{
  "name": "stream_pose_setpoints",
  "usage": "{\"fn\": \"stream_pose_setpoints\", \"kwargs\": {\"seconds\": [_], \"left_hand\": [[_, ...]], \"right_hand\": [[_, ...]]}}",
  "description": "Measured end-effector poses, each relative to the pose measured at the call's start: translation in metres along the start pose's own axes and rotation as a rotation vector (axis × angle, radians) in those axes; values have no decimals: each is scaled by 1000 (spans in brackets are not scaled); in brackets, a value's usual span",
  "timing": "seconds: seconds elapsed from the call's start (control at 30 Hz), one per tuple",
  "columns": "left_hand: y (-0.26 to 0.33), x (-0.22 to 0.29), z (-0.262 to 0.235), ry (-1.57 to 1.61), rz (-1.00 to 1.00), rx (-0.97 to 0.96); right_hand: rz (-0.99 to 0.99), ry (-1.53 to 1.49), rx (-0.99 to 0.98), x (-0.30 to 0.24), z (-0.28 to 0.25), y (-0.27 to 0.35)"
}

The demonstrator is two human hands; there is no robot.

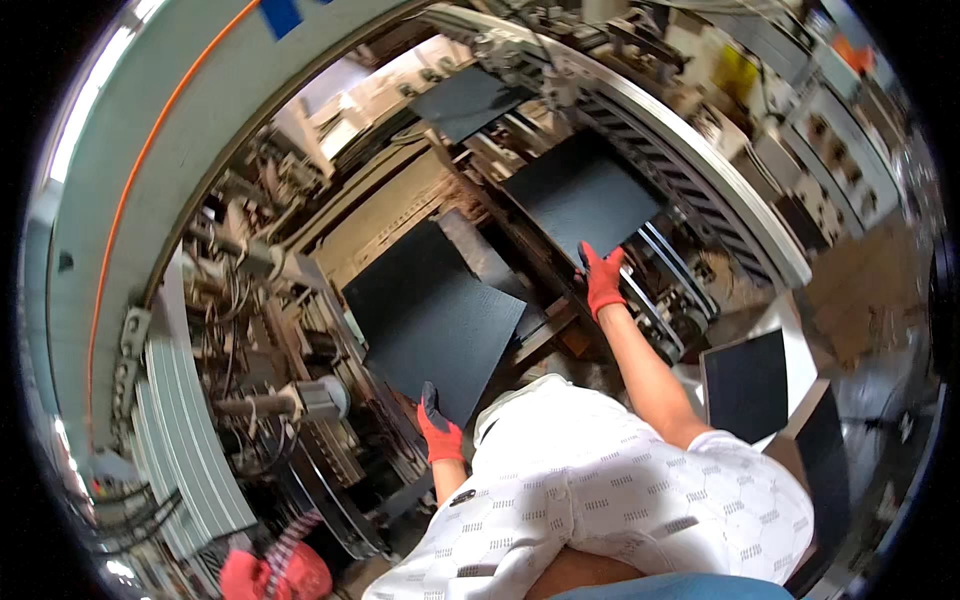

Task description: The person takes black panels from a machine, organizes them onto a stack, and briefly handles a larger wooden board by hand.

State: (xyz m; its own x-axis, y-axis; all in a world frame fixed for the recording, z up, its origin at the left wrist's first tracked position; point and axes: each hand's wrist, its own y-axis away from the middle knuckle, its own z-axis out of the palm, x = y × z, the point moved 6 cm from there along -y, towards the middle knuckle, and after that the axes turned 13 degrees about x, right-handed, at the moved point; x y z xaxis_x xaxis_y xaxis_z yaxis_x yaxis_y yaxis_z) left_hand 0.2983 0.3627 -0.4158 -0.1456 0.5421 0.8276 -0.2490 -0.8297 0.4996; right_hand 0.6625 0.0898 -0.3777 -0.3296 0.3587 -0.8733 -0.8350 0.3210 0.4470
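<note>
My left hand (440, 438), in a red glove with dark fingers, is closed on the near corner of a dark square panel (450, 345). Its thumb lies over the panel's top; the other fingers are hidden beneath. This panel overlaps another dark panel (388, 278) at an angle. My right hand (602, 280), gloved alike, reaches forward to the near edge of a separate dark panel (590, 190). Its fingers are spread and touch that edge. The right panel rests on metal rails (675, 265) of the machine.
Farther off lies another dark panel (470, 103). A curved metal beam (690, 130) bounds the machine at right, and a grey-green housing (150, 170) at left. More dark panels (745, 385) stand beside my right leg. A red-clothed person (275, 570) shows at lower left.
</note>
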Motion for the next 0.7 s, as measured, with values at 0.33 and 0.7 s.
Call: {"fn": "stream_pose_setpoints", "kwargs": {"seconds": [0.33,0.7], "left_hand": [[27,50,120,-101,121,-178],[25,-119,329,-184,-48,-415]], "right_hand": [[-556,184,-319,-70,-157,100],[-30,-374,76,-25,-354,192]]}}
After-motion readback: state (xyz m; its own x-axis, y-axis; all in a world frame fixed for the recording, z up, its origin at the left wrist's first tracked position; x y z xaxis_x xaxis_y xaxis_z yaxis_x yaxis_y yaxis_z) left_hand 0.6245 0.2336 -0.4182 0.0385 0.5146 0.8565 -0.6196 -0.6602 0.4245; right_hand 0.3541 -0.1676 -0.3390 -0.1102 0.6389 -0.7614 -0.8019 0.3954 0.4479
